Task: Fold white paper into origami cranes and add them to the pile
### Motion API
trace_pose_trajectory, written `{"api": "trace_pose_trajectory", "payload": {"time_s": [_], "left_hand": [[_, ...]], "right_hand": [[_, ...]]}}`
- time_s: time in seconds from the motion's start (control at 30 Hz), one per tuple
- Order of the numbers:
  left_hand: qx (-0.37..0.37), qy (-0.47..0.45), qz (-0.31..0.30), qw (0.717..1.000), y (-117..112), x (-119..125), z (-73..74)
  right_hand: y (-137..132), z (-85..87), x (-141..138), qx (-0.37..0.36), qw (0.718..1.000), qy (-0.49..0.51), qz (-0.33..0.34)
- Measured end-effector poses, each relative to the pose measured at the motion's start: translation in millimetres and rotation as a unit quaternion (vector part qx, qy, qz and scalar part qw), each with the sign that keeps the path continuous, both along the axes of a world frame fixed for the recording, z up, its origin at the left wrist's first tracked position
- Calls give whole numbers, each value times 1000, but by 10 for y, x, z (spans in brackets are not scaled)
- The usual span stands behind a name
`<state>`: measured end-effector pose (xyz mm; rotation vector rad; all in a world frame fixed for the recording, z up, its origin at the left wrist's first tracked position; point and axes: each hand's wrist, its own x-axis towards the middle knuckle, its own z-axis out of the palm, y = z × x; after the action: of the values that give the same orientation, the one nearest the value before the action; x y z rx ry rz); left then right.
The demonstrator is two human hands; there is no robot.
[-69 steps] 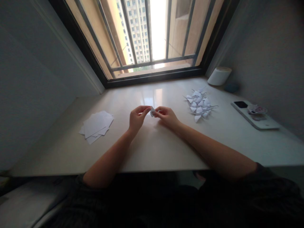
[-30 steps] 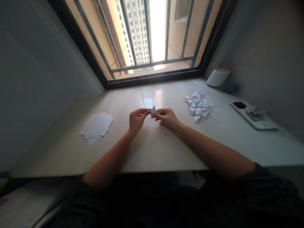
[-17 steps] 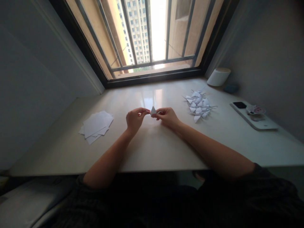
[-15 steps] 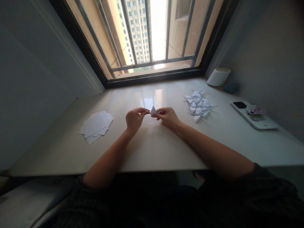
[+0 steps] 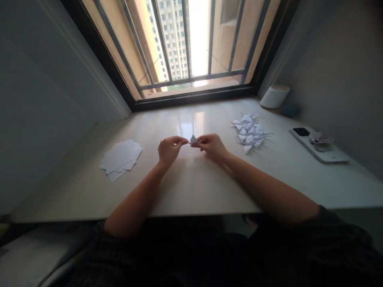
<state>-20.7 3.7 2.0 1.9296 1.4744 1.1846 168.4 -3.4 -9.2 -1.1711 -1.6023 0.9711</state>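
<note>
A small folded white paper crane (image 5: 193, 139) is held up over the middle of the table, its pointed part upward. My left hand (image 5: 170, 150) pinches its left tip between thumb and forefinger. On the other side, my right hand (image 5: 213, 146) grips the right part of the same crane with thumb and fingers. Parts of the crane are hidden by my fingertips. To the right lies a heap of similar folded paper cranes (image 5: 250, 131). A loose stack of flat white paper squares (image 5: 120, 157) lies to the left.
The white table (image 5: 191, 191) ends at a front edge close to my body. A phone (image 5: 318, 147) with a round grip on its back lies at the right. A white cylinder (image 5: 274, 97) and a small dark item (image 5: 290, 110) stand near the barred window (image 5: 191, 95).
Both hands stay in nearly the same place, still holding the crane. The crane's raised point sits very slightly lower, and my right fingers have shifted a little.
</note>
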Motion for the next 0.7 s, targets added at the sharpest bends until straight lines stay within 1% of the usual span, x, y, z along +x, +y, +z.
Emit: {"api": "trace_pose_trajectory", "payload": {"time_s": [0.13,0.23,0.37,0.5,0.6,0.7], "left_hand": [[-44,-68,-25,996,70,-20,-73],[-64,-95,-30,993,94,-22,-99],[-65,-110,-31,991,83,-6,-98],[-69,-126,-44,989,73,14,-100],[-66,-121,-42,990,73,21,-103],[-61,-114,-33,991,72,24,-99]], "right_hand": [[14,4,8,-1,1000,-1,-3],[12,-1,10,5,1000,-11,-12],[-4,-16,4,8,999,-28,-21],[-20,-16,-7,22,997,-65,-44],[-23,-6,-14,32,993,-91,-63],[-13,-9,-14,35,993,-88,-72]]}}
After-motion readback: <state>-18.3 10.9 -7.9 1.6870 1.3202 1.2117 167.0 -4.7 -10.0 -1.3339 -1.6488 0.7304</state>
